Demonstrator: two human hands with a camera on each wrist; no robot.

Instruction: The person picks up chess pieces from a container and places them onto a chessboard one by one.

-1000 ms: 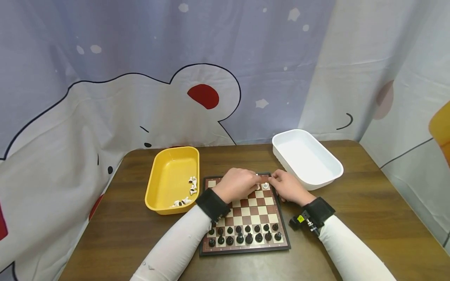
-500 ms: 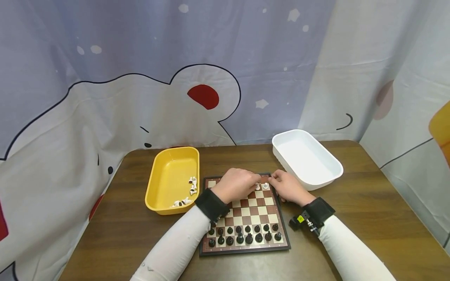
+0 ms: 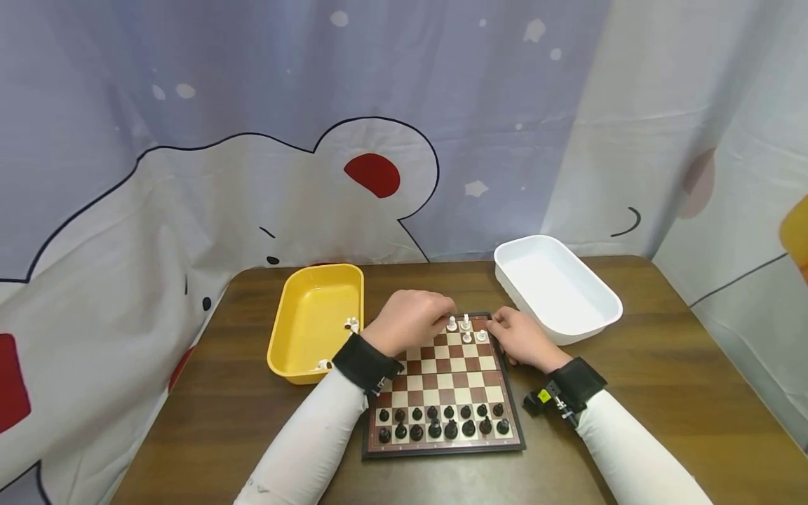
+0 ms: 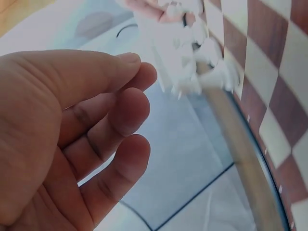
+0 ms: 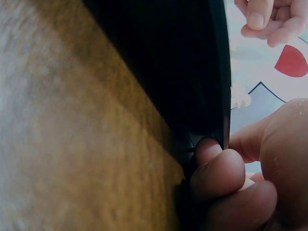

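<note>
The chessboard (image 3: 442, 382) lies on the wooden table (image 3: 663, 393), in front of the person. Four white pieces (image 3: 466, 328) stand close together near the board's far right corner, and two rows of black pieces (image 3: 442, 421) fill its near edge.

The left hand (image 3: 413, 324) hovers over the far squares of the board, just left of the white pieces. In the left wrist view its fingers (image 4: 120, 115) are loosely bent and apart, with nothing between them, and the white pieces (image 4: 202, 62) show blurred just beyond the fingertips.

The right hand (image 3: 520, 338) rests at the board's right edge, beside the white pieces. In the right wrist view its fingers (image 5: 219, 166) curl against the dark rim of the board (image 5: 192, 72), the thumb on the top edge, so it grips the board there.

A yellow tray (image 3: 297, 351) sits just left of the board, with a few white pieces (image 3: 351, 325) lying inside near its right wall. A white tray (image 3: 593, 326) stands to the far right of the board, near the right hand. Behind the table hangs a curtain (image 3: 252, 175) printed with a cartoon figure.
</note>
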